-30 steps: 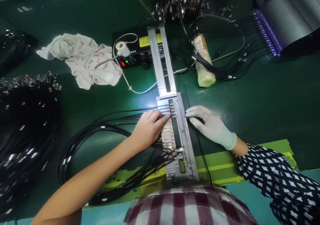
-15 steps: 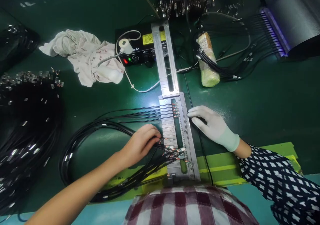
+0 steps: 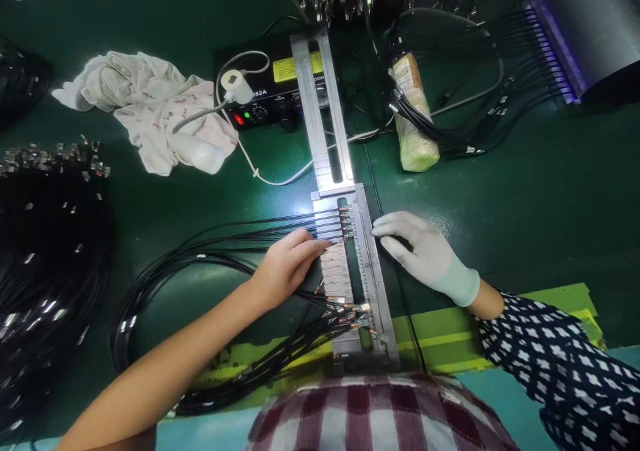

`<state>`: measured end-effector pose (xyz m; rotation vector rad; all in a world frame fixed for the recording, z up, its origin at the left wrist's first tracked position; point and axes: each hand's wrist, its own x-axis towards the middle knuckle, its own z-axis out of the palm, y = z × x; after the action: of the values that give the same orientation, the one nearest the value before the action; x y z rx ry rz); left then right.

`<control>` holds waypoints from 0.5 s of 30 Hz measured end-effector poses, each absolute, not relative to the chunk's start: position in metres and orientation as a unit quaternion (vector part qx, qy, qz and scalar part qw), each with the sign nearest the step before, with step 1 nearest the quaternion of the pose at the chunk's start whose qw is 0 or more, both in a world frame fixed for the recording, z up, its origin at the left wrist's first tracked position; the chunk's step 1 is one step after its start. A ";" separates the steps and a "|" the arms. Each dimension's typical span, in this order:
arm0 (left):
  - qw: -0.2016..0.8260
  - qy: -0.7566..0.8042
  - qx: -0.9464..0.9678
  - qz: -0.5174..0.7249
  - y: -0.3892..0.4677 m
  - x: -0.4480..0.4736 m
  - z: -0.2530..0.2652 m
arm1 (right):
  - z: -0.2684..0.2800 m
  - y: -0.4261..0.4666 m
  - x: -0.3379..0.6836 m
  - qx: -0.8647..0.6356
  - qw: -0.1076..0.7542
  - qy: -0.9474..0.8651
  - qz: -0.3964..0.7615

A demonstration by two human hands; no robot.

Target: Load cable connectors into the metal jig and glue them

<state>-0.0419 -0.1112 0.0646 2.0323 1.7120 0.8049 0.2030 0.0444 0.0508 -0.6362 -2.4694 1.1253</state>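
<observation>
Cables (image 3: 295, 349) lie across the ridged bar (image 3: 336, 267) at the centre of the dial, right where the left hand (image 3: 287, 267) is working. Its bare fingers and thumb come together at the bar's 9 o'clock edge, by the lowest cable of a neat row; whether they pinch it, I can't tell. The right hand (image 3: 425, 254), gloved, rests at 3 o'clock, fingertips by the bar's edge, thumb and forefinger apart. Loose cable ends bunch on the bar towards 6 o'clock, their lengths looping round by 8.

Farther out on the green tabletop (image 3: 500, 204), a slotted rail (image 3: 313, 104) runs to 12, over a black box (image 3: 273, 107) at 11. A crumpled cloth (image 3: 155, 111) lies at 10, a wrapped bottle (image 3: 417, 137) at 1, and a violet-lit machine (image 3: 590, 31) stands at 2.
</observation>
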 end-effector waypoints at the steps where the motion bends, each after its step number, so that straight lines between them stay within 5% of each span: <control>1: 0.185 0.602 0.723 0.284 -0.110 -0.042 0.066 | 0.051 0.044 0.203 -0.223 0.177 -0.872 0.397; 15: 0.150 0.600 0.759 0.205 -0.101 -0.034 0.071 | 0.052 0.045 0.202 -0.221 0.184 -0.870 0.400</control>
<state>-0.0343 -0.1009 0.0709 2.1804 1.7238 0.5885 0.2015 0.0454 0.0516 -0.6226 -2.4544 1.1285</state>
